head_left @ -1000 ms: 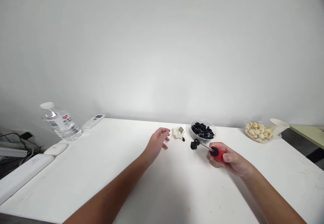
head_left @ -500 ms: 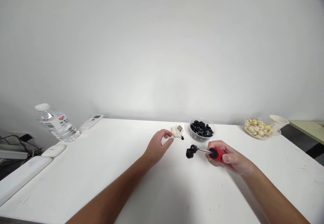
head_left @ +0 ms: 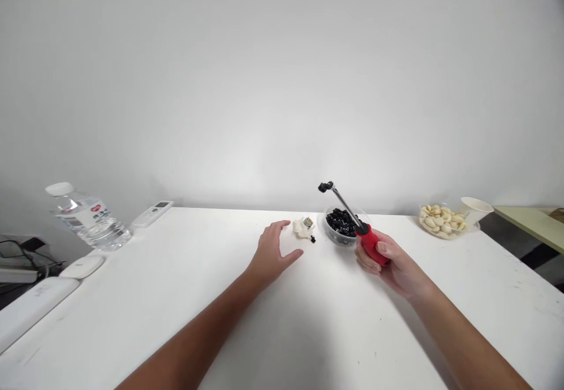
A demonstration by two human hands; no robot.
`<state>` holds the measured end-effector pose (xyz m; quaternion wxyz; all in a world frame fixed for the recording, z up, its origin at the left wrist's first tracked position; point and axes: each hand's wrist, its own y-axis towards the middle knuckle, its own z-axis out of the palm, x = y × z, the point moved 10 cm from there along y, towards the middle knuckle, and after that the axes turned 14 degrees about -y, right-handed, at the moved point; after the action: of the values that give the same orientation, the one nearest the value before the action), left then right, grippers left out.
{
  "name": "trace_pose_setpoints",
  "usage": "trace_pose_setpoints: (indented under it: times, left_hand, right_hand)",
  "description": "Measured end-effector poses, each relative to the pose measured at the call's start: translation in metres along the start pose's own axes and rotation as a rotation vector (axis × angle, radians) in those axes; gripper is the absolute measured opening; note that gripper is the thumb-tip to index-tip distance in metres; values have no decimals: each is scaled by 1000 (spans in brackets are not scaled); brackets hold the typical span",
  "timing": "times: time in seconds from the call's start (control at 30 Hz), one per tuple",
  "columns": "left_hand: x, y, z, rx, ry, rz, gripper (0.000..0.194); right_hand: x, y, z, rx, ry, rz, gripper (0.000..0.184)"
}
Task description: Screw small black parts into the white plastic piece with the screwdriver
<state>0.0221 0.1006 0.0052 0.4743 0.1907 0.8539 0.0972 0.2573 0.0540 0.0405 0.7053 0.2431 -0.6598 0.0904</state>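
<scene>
The right hand (head_left: 393, 261) is clenched around a screwdriver with a red plastic handle and a steel shaft (head_left: 371, 244). The screwdriver is held up off the surface, its shaft slanting away from the person and crossing in front of a round clear plastic bowl (head_left: 335, 240). A black plastic fitting (head_left: 325, 187) sits on the shaft's far end, seen above the far edge of the white tabletop (head_left: 335, 319).

The left hand (head_left: 273, 255) is released and holds nothing, its palm down and its fingers spread. Whether it touches the surface is hard to tell. Just beyond its fingertips lies a crumpled white lump (head_left: 302, 228) with a small metal part (head_left: 308, 222) showing on top, and a small black piece (head_left: 312, 239) sits just beside the lump. The bowl, between the two hands and a little beyond them, is filled with small black chunks (head_left: 340, 224).

Beyond the right hand stand a clear dish of pale nuts (head_left: 440, 221) and a white paper cup (head_left: 476, 209), tilted at the dish's far side. Well to the left of the left hand lie a clear water bottle (head_left: 86, 221) on its side, a white remote control (head_left: 152, 214), a white oval pad (head_left: 82, 266) and a long white bar (head_left: 33, 311). Dark cables (head_left: 17, 255) trail below the tabletop's left edge, and a plain white wall (head_left: 282, 84) rises behind.
</scene>
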Motion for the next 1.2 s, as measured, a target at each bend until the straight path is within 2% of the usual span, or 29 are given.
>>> trace_pose_setpoints:
  times: [0.13, 0.23, 0.3, 0.4, 0.43, 0.5, 0.57, 0.73, 0.77, 0.9, 0.97, 1.07, 1.13, 1.2]
  left_hand:
    - [-3, 11, 9, -28, 160, 101, 90]
    - [-10, 24, 16, -23, 157, 149, 87]
    - [-15, 31, 20, 2, 142, 158, 70]
    - [-25, 35, 20, 18, 139, 162, 28]
    - [-28, 33, 20, 19, 139, 164, 20]
    - [-34, 29, 19, 21, 140, 174, 16]
    - [-38, 24, 19, 22, 140, 190, 22]
    - [-43, 21, 30, 90, 124, 248, 71]
    - [-44, 21, 34, 118, 119, 260, 71]
    - [-50, 21, 40, 187, 108, 288, 34]
    - [-52, 20, 39, 193, 103, 291, 26]
    - [-58, 15, 37, 231, 57, 318, 45]
    - [-64, 9, 43, 318, 30, 356, 62]
    - [-68, 1, 52, 429, 20, 383, 70]
  right_hand:
    - [0, 2, 2, -1, 16, -10, 42]
    - [-2, 3, 6, 19, 53, -7, 44]
    - [-3, 4, 8, 32, 88, 8, 39]
    - [-6, 4, 10, 38, 137, 37, 35]
    - [-6, 5, 9, 33, 146, 48, 34]
    - [-7, 5, 7, 15, 153, 66, 31]
    - [-6, 5, 5, -8, 160, 70, 28]
    - [-1, 5, 7, -6, 210, 54, 31]
    - [0, 5, 7, -13, 223, 55, 33]
    - [-4, 4, -1, -97, 250, 113, 37]
    - [-6, 5, -5, -139, 232, 131, 36]
    - [-6, 7, -9, -188, 208, 117, 32]
    - [-10, 7, -13, -226, 239, 129, 31]
    - [-15, 6, -19, -285, 288, 149, 29]
